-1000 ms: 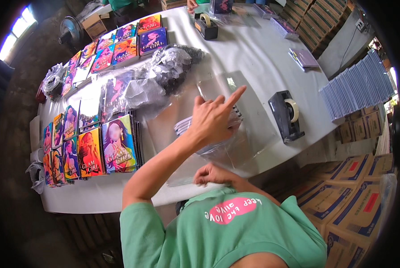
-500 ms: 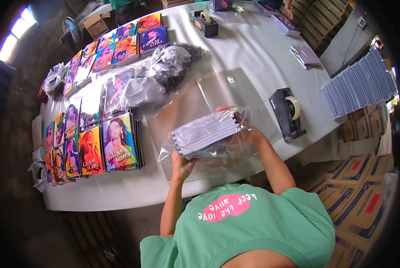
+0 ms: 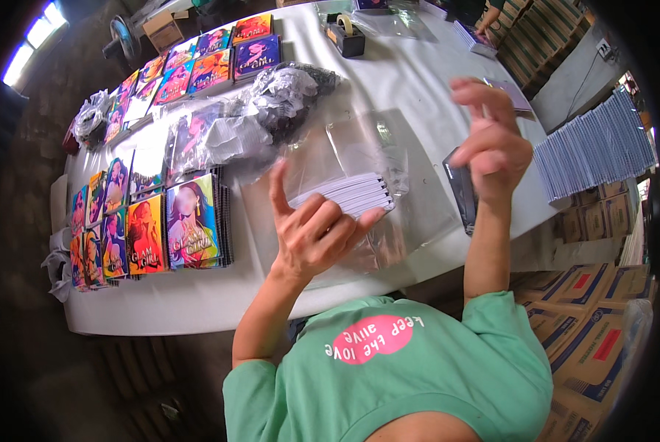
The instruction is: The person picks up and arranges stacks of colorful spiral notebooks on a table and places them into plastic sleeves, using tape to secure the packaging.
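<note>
A bundle of spiral notebooks (image 3: 348, 193) in a clear plastic bag (image 3: 392, 158) lies on the table, their white page edges facing up. My left hand (image 3: 311, 232) is over the near left side of the bundle, hiding part of it. Its forefinger and thumb stretch apart, the other fingers are loosely bent, and nothing shows in it. Raised at the right, my right hand (image 3: 492, 140) has its fingers apart and partly bent, with nothing visible between them. It covers most of a black tape dispenser (image 3: 460, 193); whether it touches the dispenser I cannot tell.
Colourful notebooks (image 3: 194, 221) stand in stacks along the left of the white table (image 3: 264, 283). Crumpled plastic (image 3: 282, 107) lies behind the bundle. Another tape dispenser (image 3: 345, 35) sits farther back. A co-worker's hand (image 3: 483, 29) reaches in at the far right. Cartons (image 3: 588, 324) stand at right.
Both hands have let go of the bagged bundle, which now rests on the table. My right hand has risen to the right over the tape dispenser; my left hand has lifted and spread.
</note>
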Action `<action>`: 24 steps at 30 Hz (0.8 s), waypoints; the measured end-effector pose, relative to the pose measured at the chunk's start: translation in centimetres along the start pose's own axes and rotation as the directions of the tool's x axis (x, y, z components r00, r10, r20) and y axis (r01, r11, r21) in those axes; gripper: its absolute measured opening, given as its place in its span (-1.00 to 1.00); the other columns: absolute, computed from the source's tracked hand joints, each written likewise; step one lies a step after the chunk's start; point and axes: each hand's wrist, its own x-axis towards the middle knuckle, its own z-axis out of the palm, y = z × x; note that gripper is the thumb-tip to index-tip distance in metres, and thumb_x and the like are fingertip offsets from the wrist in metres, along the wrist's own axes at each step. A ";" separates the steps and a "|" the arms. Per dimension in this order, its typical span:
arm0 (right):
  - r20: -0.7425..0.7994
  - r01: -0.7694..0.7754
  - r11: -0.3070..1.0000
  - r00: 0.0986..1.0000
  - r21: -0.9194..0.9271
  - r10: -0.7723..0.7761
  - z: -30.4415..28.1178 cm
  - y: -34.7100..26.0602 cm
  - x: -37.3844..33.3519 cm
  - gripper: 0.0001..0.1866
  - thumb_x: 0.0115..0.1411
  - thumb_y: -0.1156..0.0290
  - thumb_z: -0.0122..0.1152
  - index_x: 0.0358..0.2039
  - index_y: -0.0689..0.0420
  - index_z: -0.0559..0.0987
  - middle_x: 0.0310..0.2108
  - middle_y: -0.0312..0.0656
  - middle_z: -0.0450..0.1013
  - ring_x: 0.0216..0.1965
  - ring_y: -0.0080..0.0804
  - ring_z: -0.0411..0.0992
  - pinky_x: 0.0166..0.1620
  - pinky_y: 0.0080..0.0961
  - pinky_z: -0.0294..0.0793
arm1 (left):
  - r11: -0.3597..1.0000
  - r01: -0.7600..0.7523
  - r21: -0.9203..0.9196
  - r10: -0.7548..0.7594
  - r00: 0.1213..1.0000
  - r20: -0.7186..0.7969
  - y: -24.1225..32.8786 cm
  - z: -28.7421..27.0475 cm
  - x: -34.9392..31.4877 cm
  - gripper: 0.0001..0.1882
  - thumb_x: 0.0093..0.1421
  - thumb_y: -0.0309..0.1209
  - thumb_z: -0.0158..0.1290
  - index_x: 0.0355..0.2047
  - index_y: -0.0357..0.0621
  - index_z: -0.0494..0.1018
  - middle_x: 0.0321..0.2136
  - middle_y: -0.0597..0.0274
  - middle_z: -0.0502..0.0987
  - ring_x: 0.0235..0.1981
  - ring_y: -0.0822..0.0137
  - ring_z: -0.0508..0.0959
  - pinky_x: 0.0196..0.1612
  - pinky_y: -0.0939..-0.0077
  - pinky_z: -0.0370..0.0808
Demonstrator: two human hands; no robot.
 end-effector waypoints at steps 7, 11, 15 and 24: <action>-0.075 -0.546 0.837 0.837 -0.044 0.542 6.1 -0.6 -13.1 -0.06 -0.39 0.09 0.58 0.07 0.15 0.41 0.15 -0.07 0.28 0.21 -0.25 0.19 0.29 -0.29 0.00 | 0.953 -0.298 -0.054 0.294 0.953 -0.074 0.9 -1.7 -1.1 -0.56 -0.04 0.11 0.20 -0.66 0.07 0.38 -0.59 0.46 0.29 -0.48 0.49 0.41 -0.03 0.10 0.27; 0.089 -0.512 0.834 0.839 -0.205 0.537 3.8 0.6 -14.3 -0.18 -0.32 0.15 0.56 0.04 0.05 0.47 0.12 -0.21 0.34 0.25 -0.25 0.15 0.30 -0.23 -0.03 | 0.959 -0.115 -0.258 -0.010 0.898 -0.439 -2.6 -3.3 -5.4 -0.35 0.03 0.31 -0.06 -0.23 -0.03 0.39 -0.16 0.29 0.23 -0.12 0.20 0.34 -0.01 0.07 0.28; 0.396 -0.338 0.929 0.840 -0.154 0.371 6.6 1.2 -11.6 -0.26 -0.33 0.28 0.52 -0.01 -0.12 0.52 0.10 -0.36 0.37 0.23 -0.26 0.17 0.27 -0.11 0.03 | 0.959 0.213 -0.188 -0.205 0.977 0.062 -5.4 -3.8 -10.5 -0.36 -0.04 0.03 0.11 -0.05 -0.12 0.38 -0.10 0.21 0.35 -0.11 0.14 0.41 0.00 0.15 0.27; 0.717 -0.164 0.922 0.587 -0.351 0.377 6.6 -0.3 -7.1 -0.24 -0.32 0.22 0.47 0.04 -0.27 0.48 0.28 -0.20 0.08 0.22 -0.19 0.15 0.23 -0.13 0.05 | 0.952 0.252 -0.175 0.012 0.538 0.843 -4.4 -2.7 -4.0 -0.12 -0.20 -0.25 0.17 0.23 0.20 0.17 0.20 0.50 0.25 0.09 0.45 0.33 0.10 0.02 0.01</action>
